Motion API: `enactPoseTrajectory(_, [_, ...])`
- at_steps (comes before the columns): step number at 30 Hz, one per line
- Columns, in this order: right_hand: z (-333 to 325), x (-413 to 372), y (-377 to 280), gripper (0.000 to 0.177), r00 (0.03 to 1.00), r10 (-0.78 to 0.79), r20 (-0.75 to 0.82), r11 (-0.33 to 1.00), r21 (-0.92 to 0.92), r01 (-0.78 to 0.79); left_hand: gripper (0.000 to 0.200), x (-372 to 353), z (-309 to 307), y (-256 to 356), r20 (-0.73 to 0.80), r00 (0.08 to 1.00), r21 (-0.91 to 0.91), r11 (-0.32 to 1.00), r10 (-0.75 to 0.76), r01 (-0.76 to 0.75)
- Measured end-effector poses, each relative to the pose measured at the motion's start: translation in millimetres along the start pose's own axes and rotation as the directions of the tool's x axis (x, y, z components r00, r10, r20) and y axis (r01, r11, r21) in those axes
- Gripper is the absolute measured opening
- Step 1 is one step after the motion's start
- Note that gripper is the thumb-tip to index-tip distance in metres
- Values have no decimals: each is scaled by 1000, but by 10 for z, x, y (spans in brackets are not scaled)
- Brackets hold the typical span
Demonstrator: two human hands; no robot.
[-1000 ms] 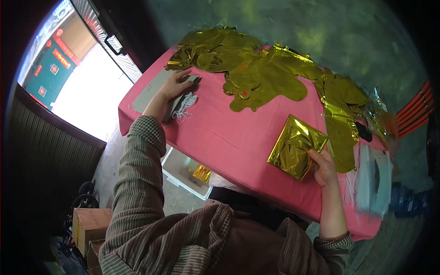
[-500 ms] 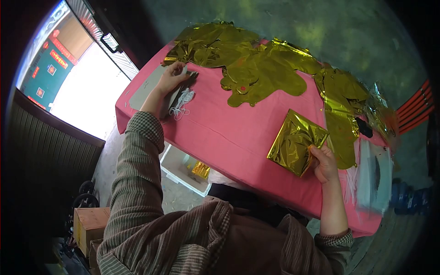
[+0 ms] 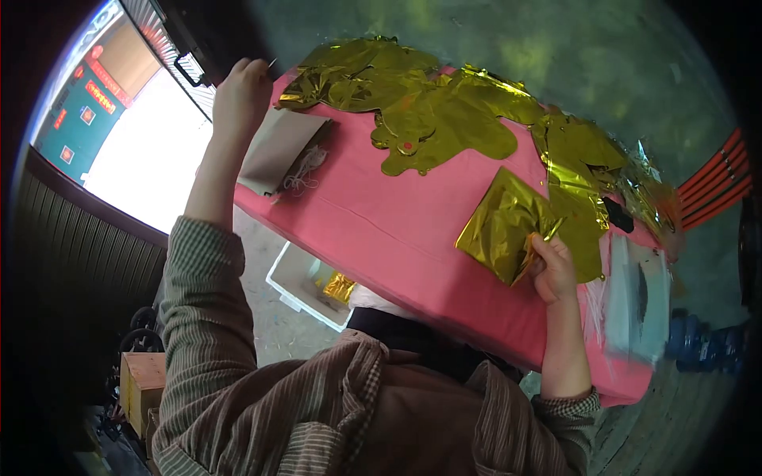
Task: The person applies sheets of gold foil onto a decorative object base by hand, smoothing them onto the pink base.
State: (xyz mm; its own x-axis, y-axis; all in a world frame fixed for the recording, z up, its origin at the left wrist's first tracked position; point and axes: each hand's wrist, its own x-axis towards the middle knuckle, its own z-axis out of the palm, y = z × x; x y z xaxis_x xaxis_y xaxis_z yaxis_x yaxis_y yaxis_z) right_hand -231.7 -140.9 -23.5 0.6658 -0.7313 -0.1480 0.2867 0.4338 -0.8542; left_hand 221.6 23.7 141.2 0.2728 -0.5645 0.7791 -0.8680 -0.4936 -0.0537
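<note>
My right hand (image 3: 553,268) pinches the lower right edge of a folded gold foil piece (image 3: 502,225), which it holds over the pink tablecloth (image 3: 381,214). Raised beyond the table's far left corner, my left hand (image 3: 244,95) has its fingers closed on something thin and pale, too small to name. Below it lies a grey sheet (image 3: 278,151), one side lifted, with a bundle of white string (image 3: 305,170) at its right edge. Flat gold foil shapes (image 3: 444,119) spread along the table's far side.
Clear plastic bags (image 3: 635,301) and white strands lie at the table's right end, near a black item (image 3: 617,214). A white bin (image 3: 309,285) stands under the near edge. A cardboard box (image 3: 143,385) is at the lower left, blue bottles (image 3: 706,345) at the right.
My left hand has risen up and left, away from the grey sheet and string. The sheet's side now stands lifted. My right hand still holds the folded foil, slightly tilted.
</note>
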Motion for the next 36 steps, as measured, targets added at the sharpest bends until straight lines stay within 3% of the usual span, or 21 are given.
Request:
enactPoseTrajectory(2, [-59,-1,-64,15,992,-67,109,988,145,51,11,-41,-213,416,-19,984,-112,978,178,-179])
enactPoseTrajectory(3, [-53,8,-93,15,992,-69,109,988,145,53,15,-152,-292,729,68,975,-66,976,212,-208])
enactPoseTrajectory(4, [-46,14,-121,18,994,-98,46,977,195,88,16,-291,-439,1091,243,936,-131,965,254,-228])
enactPoseTrajectory(5, [-43,15,-142,22,992,-125,-19,962,243,125,15,-442,-602,1476,330,914,-261,953,235,-151])
enactPoseTrajectory(6, [-278,84,-89,28,988,-140,59,950,288,117,16,-561,-548,1727,471,823,-247,943,317,-222])
enactPoseTrajectory(7, [-278,86,-107,28,988,-140,58,951,284,119,18,-699,-460,1996,504,798,-290,935,330,-203])
enactPoseTrajectory(8, [-279,87,-126,27,990,-142,11,949,287,133,21,-801,-378,2252,592,717,-265,929,368,-258])
enactPoseTrajectory(12, [-359,97,-126,26,988,-153,-18,934,324,150,21,-1315,355,2919,590,672,-586,810,447,-24])
enactPoseTrajectory(14, [-289,76,-149,23,988,-148,-41,939,309,153,20,-1348,452,3064,636,564,-636,771,527,-2])
enactPoseTrajectory(16, [-235,40,-177,20,988,-142,-62,943,297,154,22,-1319,407,3108,674,551,-618,784,492,56])
enactPoseTrajectory(18, [-182,25,-179,20,987,-129,-100,951,269,151,23,-1325,362,3015,715,533,-588,802,452,109])
enactPoseTrajectory(20, [-107,16,-189,19,987,-120,-111,954,262,145,26,-1388,310,2769,528,754,-726,668,391,162])
enactPoseTrajectory(22, [-105,20,-166,18,984,-114,-134,956,256,146,32,-1249,347,2282,572,736,-686,703,363,187])
enactPoseTrajectory(24, [-150,30,-143,16,991,-105,-77,955,270,122,27,-1051,240,1735,660,737,-458,856,147,239])
enactPoseTrajectory(25, [-175,31,-138,16,991,-105,-80,953,276,123,25,-1001,295,1458,631,773,-317,930,59,188])
enactPoseTrajectory(26, [-198,36,-134,15,996,-89,-30,955,280,94,24,-945,444,1115,670,742,-144,980,-5,136])
enactPoseTrajectory(28, [-147,29,-128,13,997,-71,25,957,285,61,24,-943,578,669,615,786,34,998,-56,44])
enactPoseTrajectory(30, [-13,-8,-164,12,992,-73,-107,972,215,95,23,-969,659,488,635,768,88,996,-81,33])
enactPoseTrajectory(32, [-65,16,-123,15,992,-83,-99,967,232,105,22,-1023,782,325,657,748,127,992,-96,16])
enactPoseTrajectory(34, [-160,22,-80,17,990,-91,-108,963,243,115,21,-1103,930,234,591,807,128,988,-4,-89])
enactPoseTrajectory(36, [-244,41,-59,12,995,-89,-36,960,264,95,18,-1016,683,409,567,824,78,996,-19,-31])
